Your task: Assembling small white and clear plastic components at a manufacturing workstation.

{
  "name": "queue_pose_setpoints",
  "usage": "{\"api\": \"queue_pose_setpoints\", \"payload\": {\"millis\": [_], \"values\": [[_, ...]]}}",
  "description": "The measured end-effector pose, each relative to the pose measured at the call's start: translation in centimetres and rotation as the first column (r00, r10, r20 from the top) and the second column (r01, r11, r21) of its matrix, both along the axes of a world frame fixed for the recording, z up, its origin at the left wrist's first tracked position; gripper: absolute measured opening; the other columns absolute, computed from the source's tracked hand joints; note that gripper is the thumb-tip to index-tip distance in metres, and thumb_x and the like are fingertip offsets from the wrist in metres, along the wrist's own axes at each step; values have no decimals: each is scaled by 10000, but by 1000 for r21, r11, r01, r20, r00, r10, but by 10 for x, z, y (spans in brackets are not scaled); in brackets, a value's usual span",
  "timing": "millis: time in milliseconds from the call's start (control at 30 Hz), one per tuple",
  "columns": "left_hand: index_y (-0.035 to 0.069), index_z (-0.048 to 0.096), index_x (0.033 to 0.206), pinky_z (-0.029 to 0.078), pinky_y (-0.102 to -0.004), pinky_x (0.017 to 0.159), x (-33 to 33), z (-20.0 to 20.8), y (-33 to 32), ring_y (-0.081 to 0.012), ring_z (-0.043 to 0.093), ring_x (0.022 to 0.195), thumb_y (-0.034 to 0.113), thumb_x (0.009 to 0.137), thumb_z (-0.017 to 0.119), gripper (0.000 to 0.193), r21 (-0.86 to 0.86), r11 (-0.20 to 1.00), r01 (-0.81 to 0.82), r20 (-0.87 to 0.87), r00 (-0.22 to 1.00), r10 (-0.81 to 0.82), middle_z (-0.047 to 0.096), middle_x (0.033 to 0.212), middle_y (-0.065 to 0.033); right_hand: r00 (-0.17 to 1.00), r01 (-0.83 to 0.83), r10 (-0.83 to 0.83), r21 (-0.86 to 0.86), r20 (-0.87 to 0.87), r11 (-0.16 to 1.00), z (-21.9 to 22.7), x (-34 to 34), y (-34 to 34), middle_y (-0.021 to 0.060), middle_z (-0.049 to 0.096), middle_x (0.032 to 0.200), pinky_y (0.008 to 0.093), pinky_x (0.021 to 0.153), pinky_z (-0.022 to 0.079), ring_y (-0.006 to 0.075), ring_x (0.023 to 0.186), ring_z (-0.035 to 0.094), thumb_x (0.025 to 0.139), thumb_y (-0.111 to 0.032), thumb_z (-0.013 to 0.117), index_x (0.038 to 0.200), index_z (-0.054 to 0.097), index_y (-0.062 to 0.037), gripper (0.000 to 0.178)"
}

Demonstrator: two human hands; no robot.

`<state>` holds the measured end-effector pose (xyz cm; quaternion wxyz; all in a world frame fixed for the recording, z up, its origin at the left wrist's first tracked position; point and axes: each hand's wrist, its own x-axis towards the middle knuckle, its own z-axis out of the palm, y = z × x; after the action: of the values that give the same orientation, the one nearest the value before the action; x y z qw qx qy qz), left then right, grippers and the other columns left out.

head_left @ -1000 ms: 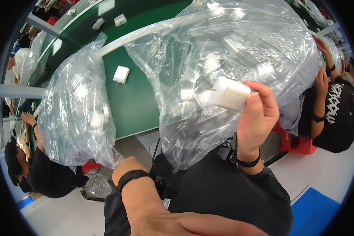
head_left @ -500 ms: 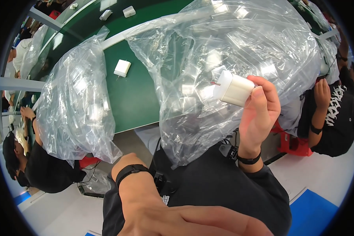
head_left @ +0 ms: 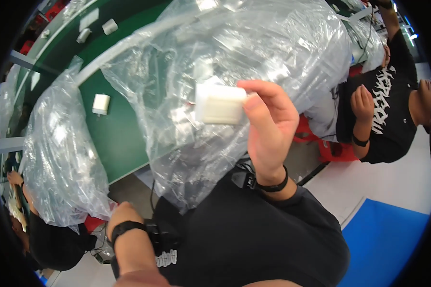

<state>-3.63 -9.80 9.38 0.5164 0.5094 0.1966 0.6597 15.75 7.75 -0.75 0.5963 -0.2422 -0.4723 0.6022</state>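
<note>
My right hand (head_left: 272,125) is closed, pinching one end of a white charger block (head_left: 221,104) between thumb and fingers. The block has rounded edges, a whiter cap on its left end and a thin dark-reddish bit sticking out there. It is held up over a large clear plastic bag. My left arm comes up at the lower left with a black wristband (head_left: 128,229). The left hand (head_left: 135,257) is close to the camera and cut off by the lower edge, so its fingers do not show.
A large clear plastic bag (head_left: 254,43) with many white pieces covers much of the green table (head_left: 117,153). Another bag (head_left: 64,158) lies to the left. A similar white block (head_left: 100,104) rests between them. Co-workers sit on both sides, one in a black shirt (head_left: 390,112) at right.
The view has swung, and the table and bags sit further left in the picture. The charger block is turned more level. Most of my left hand has dropped out at the lower edge.
</note>
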Motion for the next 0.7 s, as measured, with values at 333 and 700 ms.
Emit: {"api": "queue_pose_setpoints", "payload": {"millis": [333,700], "values": [[118,546,1096,332,-386,959,-14,34,39,-283,495,1051,400,962,349,368,-45,983,176,-170,969,-181,583,1054,-97,994,82,-81,-12,68,997,2,18,-8,90,632,946,234,765,444,114,861,586,826,-33,619,1024,591,53,218],[133,547,1104,326,-398,966,-33,34,58,-286,488,1061,389,961,363,347,-58,997,-56,-196,980,43,582,1049,-89,997,43,-42,-16,71,999,10,13,2,73,631,940,221,763,440,102,839,582,822,-38,619,1012,601,42,206]]}}
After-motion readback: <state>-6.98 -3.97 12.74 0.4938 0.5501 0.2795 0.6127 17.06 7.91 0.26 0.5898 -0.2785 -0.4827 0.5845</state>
